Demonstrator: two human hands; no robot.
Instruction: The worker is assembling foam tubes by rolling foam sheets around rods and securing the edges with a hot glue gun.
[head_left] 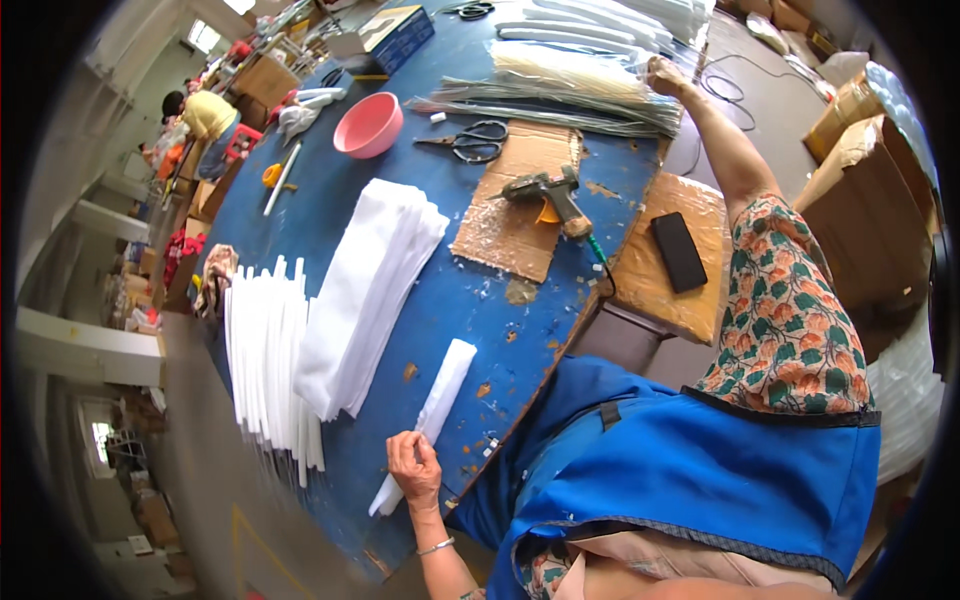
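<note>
My left hand (pixel 412 466) is at the near edge of the blue table, its fingers curled round the lower part of a rolled white fabric strip (pixel 448 385). The strip lies slantwise, one end beyond the hand and the other sticking out below it. My right arm stretches to the far right. There my right hand (pixel 668 76) is closed at the ends of a bundle of thin pale rods (pixel 570 72) in clear wrapping; what its fingers pinch is too small to make out. Greyish thin rods (pixel 540 105) lie alongside, nearer to me.
A stack of white fabric (pixel 370 290) lies beside several white tubes (pixel 265 350). Farther right are a hot glue gun (pixel 548 198) on cardboard (pixel 510 235), black-handled scissors (pixel 475 142) and a pink bowl (pixel 368 125). A phone (pixel 679 252) rests on a wrapped box (pixel 640 285).
</note>
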